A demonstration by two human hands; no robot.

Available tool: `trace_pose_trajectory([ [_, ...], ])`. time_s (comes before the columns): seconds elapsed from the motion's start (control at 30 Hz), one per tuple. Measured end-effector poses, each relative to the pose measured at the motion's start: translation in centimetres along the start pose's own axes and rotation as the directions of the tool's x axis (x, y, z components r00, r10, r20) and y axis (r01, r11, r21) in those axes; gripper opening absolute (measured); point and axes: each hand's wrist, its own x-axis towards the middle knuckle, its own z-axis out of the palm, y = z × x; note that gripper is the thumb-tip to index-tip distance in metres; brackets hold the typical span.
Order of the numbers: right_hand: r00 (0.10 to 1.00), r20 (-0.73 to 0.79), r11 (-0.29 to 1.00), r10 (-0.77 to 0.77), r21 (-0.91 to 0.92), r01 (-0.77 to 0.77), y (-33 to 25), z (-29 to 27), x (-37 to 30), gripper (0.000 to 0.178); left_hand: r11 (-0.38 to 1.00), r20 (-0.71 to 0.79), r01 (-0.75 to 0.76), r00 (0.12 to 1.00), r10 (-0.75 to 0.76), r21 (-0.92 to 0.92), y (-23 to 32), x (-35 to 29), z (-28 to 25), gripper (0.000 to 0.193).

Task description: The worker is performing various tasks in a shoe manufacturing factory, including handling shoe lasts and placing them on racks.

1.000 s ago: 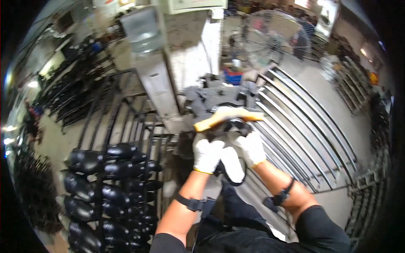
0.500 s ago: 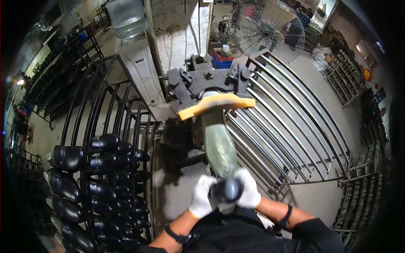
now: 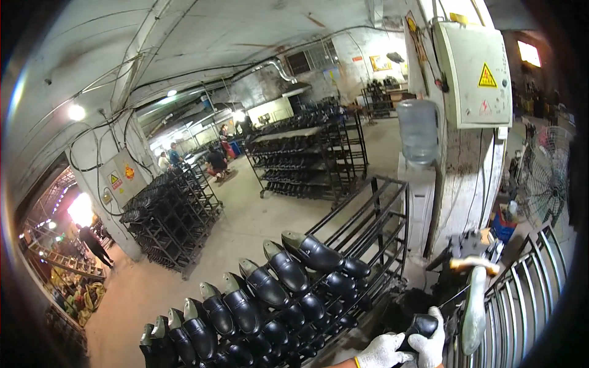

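Both my hands wear white knit gloves, low at the right of the view. My left hand (image 3: 381, 352) is closed on the near side of a black leather shoe piece (image 3: 422, 323). My right hand (image 3: 431, 343) wraps around the same piece from the right. Fingers hide part of it, so its full shape cannot be made out. Just right of my hands, a greenish shoe last (image 3: 474, 313) stands on a dark metal machine (image 3: 466, 244). A yellow-orange curved bar (image 3: 473, 263) crosses the last's far end.
A black rack (image 3: 386, 202) carries rows of black shoes on lasts (image 3: 264, 285) to my left. Silver rails (image 3: 521, 300) stand at the right. Beyond are a water dispenser (image 3: 419, 196), an electrical box (image 3: 472, 73), a large fan (image 3: 546, 178) and more loaded racks (image 3: 300, 153).
My view has swung left and up, from the machine toward the shoe rack and workshop. My hands now sit lower right in view, beside the last, still holding the black shoe piece.
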Motion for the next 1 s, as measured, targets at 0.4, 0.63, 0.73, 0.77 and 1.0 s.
trace_pose_trajectory([
  [0.4, 0.944, 0.241, 0.947, 0.224, 0.176, -0.270, -6.2, -5.4, 13.0, 0.053, 0.837, 0.004, -0.399, 0.904, 0.428, 0.374, 4.3, 9.4, -2.7, 0.052],
  [0.63, 0.898, 0.168, 0.433, -0.406, -0.830, 0.351, -8.2, -12.1, 15.3, 0.084, 0.988, -0.650, -0.067, 0.746, 0.144, 0.142, 2.5, 18.6, -17.9, 0.022],
  [0.73, 0.979, 0.139, 0.125, -0.149, -0.980, 0.158, -9.2, -11.5, 14.5, 0.103, 0.846, -0.736, 0.345, 0.672, 0.080, 0.407, -4.6, 23.2, -27.4, 0.030],
  [0.77, 0.973, 0.159, 0.124, -0.169, -0.976, 0.181, -8.8, -11.2, 14.6, 0.105, 0.798, -0.755, 0.446, 0.656, 0.016, 0.405, -7.9, 23.5, -30.7, 0.032],
  [1.0, 0.979, -0.031, 0.108, 0.202, -0.993, -0.053, -10.2, -10.7, 16.7, 0.107, 0.919, -0.892, 0.116, 0.316, 0.324, 0.375, -9.1, 23.0, -19.1, 0.009],
])
